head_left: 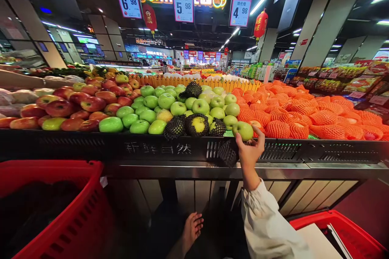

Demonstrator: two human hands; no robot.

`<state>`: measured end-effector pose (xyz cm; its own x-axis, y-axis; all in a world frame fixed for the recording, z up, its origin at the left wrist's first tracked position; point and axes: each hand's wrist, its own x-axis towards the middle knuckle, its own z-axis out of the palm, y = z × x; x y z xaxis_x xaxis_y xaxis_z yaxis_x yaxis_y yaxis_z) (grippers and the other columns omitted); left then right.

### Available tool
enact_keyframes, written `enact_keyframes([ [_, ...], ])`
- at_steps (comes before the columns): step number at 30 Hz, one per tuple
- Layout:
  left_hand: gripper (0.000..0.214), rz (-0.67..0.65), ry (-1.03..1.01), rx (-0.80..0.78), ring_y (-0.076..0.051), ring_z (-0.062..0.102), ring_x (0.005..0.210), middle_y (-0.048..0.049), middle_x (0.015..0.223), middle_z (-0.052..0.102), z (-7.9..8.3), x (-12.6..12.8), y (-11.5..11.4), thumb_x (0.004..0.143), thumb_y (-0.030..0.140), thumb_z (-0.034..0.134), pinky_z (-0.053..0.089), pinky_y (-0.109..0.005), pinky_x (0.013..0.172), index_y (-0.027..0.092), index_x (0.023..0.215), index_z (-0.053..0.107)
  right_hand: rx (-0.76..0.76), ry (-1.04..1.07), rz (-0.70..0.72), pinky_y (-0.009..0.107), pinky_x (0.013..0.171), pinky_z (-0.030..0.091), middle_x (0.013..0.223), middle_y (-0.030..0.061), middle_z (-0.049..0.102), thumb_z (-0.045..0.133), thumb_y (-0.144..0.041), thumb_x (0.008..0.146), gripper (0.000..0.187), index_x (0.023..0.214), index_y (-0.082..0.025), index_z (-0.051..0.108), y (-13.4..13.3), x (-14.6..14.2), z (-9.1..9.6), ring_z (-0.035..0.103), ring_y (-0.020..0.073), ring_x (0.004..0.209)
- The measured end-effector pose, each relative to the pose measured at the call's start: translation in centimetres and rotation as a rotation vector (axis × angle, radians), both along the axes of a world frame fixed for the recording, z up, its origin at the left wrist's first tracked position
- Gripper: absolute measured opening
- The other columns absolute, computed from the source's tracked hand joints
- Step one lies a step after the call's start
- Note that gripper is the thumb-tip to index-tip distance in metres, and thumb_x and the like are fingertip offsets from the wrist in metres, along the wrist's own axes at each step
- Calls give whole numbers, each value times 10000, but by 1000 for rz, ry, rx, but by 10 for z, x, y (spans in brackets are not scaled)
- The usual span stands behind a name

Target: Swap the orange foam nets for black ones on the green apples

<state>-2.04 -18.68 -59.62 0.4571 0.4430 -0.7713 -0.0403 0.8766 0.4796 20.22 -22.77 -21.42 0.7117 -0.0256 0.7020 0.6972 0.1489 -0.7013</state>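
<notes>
A green apple [243, 131] is gripped between the thumb and fingers of my right hand [252, 149], at the front edge of the display. Just below and left of that hand, a black foam net [228, 153] hangs over the black front rail; whether the hand touches it, I cannot tell. Low in front of the stand is my left hand [193, 227], its fingers loosely curled and apart, with nothing in it. Behind my right hand lies the heap of green apples [166, 101], several of them in black nets. One netted apple [197, 125] sits at the front.
Red apples [88, 103] are piled on the left, and fruit in orange foam nets [278, 128] on the right. A red basket [91, 210] stands at lower left, another red basket [349, 226] at lower right. A metal edge [182, 170] runs under the rail.
</notes>
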Motion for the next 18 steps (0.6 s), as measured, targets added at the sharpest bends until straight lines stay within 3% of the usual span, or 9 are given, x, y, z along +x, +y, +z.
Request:
enact_keyframes([
  [2,268,-15,-20,-5,-148,613,596,-63,783,686,1,1,0,915,394,543,367,-221,534,155,973,647,-2,92,170,324,690,561,1170,130,682,780,-465,676,580,1154,-170,635,-22,-13,-20,677,225,923],
  [4,297,-60,-82,-24,-165,635,617,-59,780,694,2,2,-1,901,432,564,389,-230,547,166,1000,651,-78,165,332,333,723,571,1141,120,702,780,-452,644,545,1109,-196,658,-46,-34,-61,680,250,968],
  [6,356,-131,-178,-44,-199,668,663,-64,786,710,4,4,-5,869,491,611,439,-260,588,176,1028,660,-180,324,461,347,701,586,1051,118,726,769,-456,615,506,1045,-206,678,-67,-61,-121,699,276,930],
  [8,438,-211,-276,-45,-258,703,748,-84,804,730,5,4,-10,822,545,669,497,-320,673,179,1062,674,-394,459,600,356,667,596,1032,128,749,772,-430,598,475,1012,-208,704,-84,-86,-190,721,300,897],
  [10,528,-277,-382,-18,-313,718,870,-106,848,747,5,3,-17,798,611,687,523,-380,780,171,1090,687,-550,483,638,371,639,593,995,126,767,776,-380,574,465,1004,-210,725,-95,-104,-254,732,321,865],
  [12,575,-372,-457,5,-335,709,970,-115,884,753,1,0,-23,785,665,686,519,-398,854,166,1070,703,-631,443,645,419,776,604,935,103,781,779,-308,515,428,934,-226,752,-102,-113,-300,734,348,923],
  [15,475,-510,-401,48,-287,702,962,-90,882,752,-9,-6,-27,744,595,766,499,-338,847,176,964,719,-638,544,668,469,857,582,869,72,789,772,-308,487,405,885,-238,749,-102,-116,-337,734,350,890],
  [18,402,-497,-278,94,-247,690,925,-70,895,747,-17,-9,-26,734,512,790,471,-301,809,184,957,721,-598,713,783,464,896,559,906,67,784,785,-367,523,431,927,-231,727,-95,-114,-353,724,338,936],
])
